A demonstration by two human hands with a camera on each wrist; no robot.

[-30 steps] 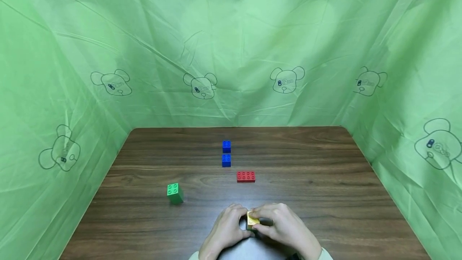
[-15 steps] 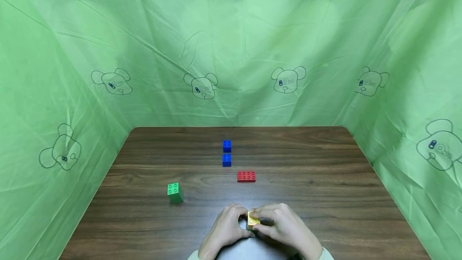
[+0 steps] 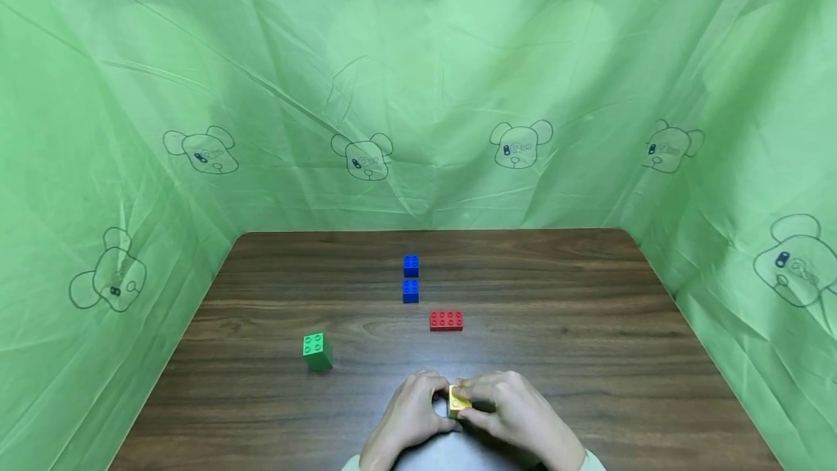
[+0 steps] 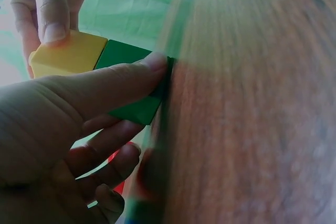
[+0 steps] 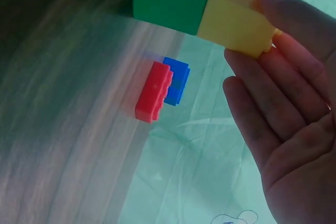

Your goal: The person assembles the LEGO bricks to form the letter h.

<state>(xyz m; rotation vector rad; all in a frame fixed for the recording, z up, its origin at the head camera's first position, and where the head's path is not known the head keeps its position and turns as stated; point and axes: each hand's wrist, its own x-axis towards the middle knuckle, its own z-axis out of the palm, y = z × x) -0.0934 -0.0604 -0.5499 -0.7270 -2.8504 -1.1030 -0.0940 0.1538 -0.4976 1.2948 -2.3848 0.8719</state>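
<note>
Grips the lower green block (image 4: 126, 53) with the left hand (image 3: 413, 411), seemingly for steadiness, and pinches the yellow block (image 5: 231, 17) just above that hand with the right hand (image 3: 519, 407).

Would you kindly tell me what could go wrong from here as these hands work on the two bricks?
The yellow brick, held by the right hand, might not be fully seated on the lower green brick; the views do not settle this, so it could come loose.
If the left hand eases its grip on the lower green brick, both could tip.
The standing green block might topple if the left hand swings outward.
</note>
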